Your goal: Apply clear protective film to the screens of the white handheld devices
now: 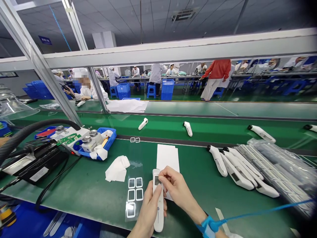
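My left hand (151, 205) is wrapped round a white handheld thermometer (158, 221), which points away from me with its small dark screen facing up. At the screen's right edge, my right hand (174, 185) has thumb and forefinger pinched together; whatever lies between the fingertips is hidden. A blue wrist strap (209, 226) with a cord circles my right wrist. Left of the thermometer lies a clear sheet (132, 216) carrying several white-edged square frame stickers (139, 194). White paper (167, 157) is partly beneath my hands.
Several white thermometers (239, 170) lie at right beside plastic-wrapped strips (279, 168). More thermometers (188, 128) sit on the green belt (163, 127). At left are crumpled wipes (118, 168), a blue tray (111, 134) with metal-topped bottles, a black device (42, 165) and cables. Co-workers are across the room.
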A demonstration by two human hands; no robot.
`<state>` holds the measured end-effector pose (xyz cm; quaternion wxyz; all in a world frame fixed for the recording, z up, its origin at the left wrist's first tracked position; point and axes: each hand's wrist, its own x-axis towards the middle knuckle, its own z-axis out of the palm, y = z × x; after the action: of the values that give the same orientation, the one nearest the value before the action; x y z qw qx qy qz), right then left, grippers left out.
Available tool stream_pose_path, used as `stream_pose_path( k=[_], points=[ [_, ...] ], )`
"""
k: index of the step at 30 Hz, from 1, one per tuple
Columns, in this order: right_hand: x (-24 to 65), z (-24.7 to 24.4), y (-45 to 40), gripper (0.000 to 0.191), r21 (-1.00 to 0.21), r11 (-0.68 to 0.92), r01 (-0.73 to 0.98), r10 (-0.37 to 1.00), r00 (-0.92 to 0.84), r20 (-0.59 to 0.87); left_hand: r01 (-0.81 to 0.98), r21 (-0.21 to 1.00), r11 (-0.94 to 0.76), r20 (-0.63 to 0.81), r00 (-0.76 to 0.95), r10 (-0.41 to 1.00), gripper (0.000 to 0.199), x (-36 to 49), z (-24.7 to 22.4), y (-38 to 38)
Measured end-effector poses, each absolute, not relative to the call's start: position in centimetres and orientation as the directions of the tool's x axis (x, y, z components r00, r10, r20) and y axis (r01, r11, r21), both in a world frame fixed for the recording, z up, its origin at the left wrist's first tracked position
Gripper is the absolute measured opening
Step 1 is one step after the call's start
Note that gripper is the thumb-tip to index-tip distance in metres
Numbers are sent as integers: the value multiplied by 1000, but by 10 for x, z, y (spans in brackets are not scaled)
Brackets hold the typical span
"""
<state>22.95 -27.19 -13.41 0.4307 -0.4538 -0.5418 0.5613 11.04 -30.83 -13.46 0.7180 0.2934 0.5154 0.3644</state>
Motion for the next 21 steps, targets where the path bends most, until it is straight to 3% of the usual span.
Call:
stream_pose_path(
  k=[5,10,12,16,18,21],
  points=[
    [239,-133,-270,29,-993,65,101,986,-157,49,-222,784,580,-547,196,814,56,108,-133,-310],
    [248,-128,-263,37,-938,146,314,923,-385,15,-136,811,569,-518,285,806,64,106,-136,-312],
    [248,-129,-259,29,-927,167,336,911,-411,16,-89,809,581,-534,299,791,67,105,-136,-310],
    [256,-120,-247,36,-908,220,356,891,-452,38,41,840,541,-523,327,787,59,95,-134,-297],
    [263,-107,-240,34,-867,299,398,822,-569,22,117,857,502,-505,390,770,57,87,-129,-284],
    [271,-89,-224,45,-752,486,445,716,-696,51,244,857,454,-513,498,700,56,72,-119,-249]
  ],
)
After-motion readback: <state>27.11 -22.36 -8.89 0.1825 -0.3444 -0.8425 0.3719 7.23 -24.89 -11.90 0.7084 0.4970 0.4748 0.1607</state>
